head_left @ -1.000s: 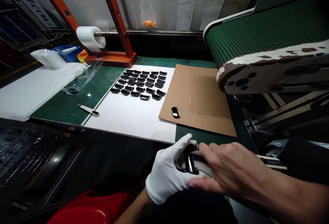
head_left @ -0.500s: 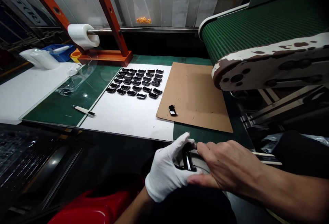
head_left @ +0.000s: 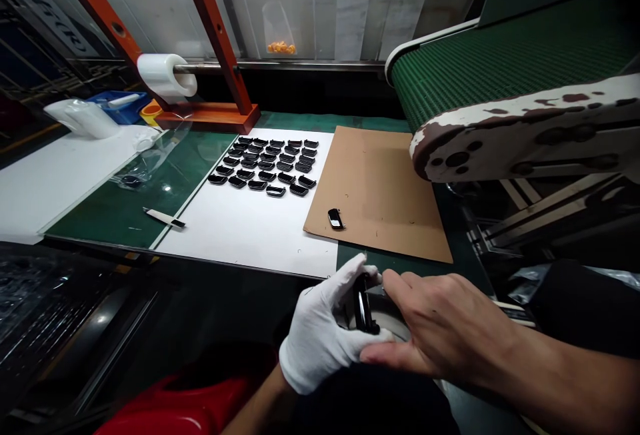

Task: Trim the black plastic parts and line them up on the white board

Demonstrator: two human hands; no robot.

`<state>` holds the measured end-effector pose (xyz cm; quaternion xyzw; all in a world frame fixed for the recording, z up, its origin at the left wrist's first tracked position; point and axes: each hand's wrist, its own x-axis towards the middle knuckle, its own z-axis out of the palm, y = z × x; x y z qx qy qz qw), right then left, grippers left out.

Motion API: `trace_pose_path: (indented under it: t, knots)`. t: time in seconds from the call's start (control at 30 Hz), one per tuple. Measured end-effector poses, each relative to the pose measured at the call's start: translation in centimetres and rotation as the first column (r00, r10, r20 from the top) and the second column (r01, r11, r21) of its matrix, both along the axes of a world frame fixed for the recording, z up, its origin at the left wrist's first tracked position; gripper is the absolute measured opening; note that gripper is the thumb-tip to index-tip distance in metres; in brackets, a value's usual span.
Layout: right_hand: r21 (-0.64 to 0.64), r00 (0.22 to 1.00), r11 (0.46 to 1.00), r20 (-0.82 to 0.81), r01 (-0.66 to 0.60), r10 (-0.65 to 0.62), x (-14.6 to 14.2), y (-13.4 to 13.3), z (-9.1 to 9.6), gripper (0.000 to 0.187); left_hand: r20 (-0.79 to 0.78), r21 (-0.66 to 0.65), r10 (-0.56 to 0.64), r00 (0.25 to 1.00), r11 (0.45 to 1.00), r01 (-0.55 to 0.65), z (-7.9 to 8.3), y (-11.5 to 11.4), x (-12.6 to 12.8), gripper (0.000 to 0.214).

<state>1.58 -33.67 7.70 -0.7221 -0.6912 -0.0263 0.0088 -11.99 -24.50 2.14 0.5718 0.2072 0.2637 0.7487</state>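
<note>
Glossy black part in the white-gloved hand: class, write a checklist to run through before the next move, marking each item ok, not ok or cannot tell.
1. Left hand, white-gloved, grips the glossy black part: ok.
2. Right hand is covered: not ok, it is bare.
3. Held part's surface is free of marks: cannot tell, fingers and glare hide it.
4. Rows of black parts on the white sheet are separate, not piled: ok.
5. Loose black part sits apart from the rows, on the brown card: ok.

Black piece [head_left: 363, 305] half hidden (gloved left hand [head_left: 320, 335])
</note>
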Motion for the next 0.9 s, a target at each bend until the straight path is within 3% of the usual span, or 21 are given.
trace_pose_path:
  t: [0.7, 0.9]
  knots:
    - [-0.073, 0.994, 0.996, 0.097, -0.044, 0.051, 0.2, -0.7, -1.2, 0.068, 0.003, -0.014, -0.013, 1.0, 1.0, 0.013, -0.6, -0.2, 0.3, 0.075]
    - [-0.03, 0.992, 0.998, 0.114, -0.049, 0.052, 0.4, -0.9, -1.6, 0.066, -0.026, 0.0, -0.003, 1.0, 1.0, 0.003, -0.9, -0.3, 0.5, 0.078]
